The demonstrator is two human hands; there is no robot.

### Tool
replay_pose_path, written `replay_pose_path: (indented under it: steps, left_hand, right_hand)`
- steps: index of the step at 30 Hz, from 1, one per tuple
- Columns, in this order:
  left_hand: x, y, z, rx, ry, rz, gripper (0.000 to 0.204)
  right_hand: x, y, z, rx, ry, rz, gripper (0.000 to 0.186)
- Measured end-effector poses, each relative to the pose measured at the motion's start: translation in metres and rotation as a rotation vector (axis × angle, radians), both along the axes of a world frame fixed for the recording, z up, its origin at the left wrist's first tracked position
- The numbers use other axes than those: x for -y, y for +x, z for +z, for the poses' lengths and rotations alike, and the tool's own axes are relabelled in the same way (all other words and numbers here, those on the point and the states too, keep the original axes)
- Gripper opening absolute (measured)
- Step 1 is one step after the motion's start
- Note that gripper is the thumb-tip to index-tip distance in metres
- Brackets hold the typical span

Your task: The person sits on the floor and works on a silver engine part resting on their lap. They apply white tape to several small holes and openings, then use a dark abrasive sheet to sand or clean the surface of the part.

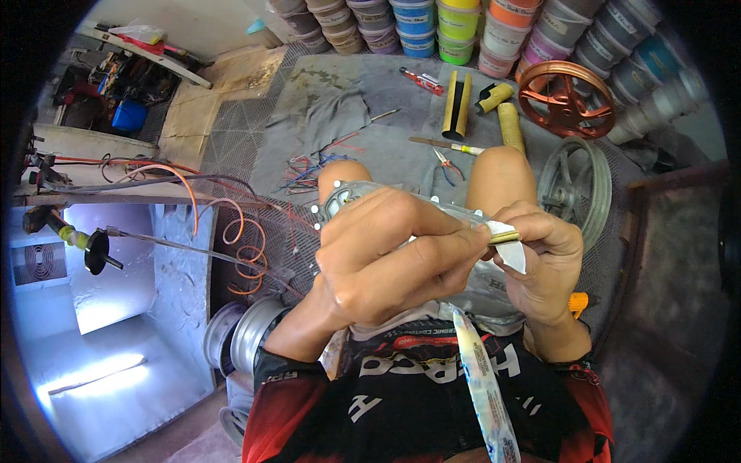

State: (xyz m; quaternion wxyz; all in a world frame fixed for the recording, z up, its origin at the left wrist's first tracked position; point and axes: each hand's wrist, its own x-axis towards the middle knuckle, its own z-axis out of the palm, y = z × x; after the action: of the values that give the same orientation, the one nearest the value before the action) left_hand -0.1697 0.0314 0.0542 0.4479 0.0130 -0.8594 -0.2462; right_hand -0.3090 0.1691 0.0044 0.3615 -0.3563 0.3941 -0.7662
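Observation:
My left hand point(394, 255) reaches across the middle, its thumb and fingers pinched on one end of a small yellow-gold strip with white paper point(511, 255). The fingers of my right hand point(554, 258) are closed on the other side of that strip, and a white flap hangs below it. Under both hands, a grey metal cover point(485, 287) lies across my lap. Small white plugs point(316, 209) stand along its edge. My left hand hides much of the cover. A long printed strip point(485, 378) hangs over my shirt.
On the grey mat lie pliers point(448, 167), a knife point(448, 145), yellow tubes point(457, 104) and coloured wires point(307, 171). A copper wheel point(566, 100) and a grey wheel point(579, 193) stand right. Buckets point(413, 31) line the back. A coiled orange hose point(243, 231) hangs left.

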Motion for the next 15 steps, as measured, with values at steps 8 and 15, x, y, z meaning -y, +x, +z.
replay_pose_path:
  steps: [8, 15]
  left_hand:
    - [0.003, 0.0, -0.001, -0.003, 0.029, -0.057, 0.026]
    - [0.007, 0.003, -0.003, 0.045, 0.126, -0.115, 0.024]
  right_hand:
    - [0.004, -0.003, -0.004, -0.084, -0.153, 0.022, 0.018]
    - [0.01, -0.016, -0.01, -0.348, -0.193, 0.015, 0.023]
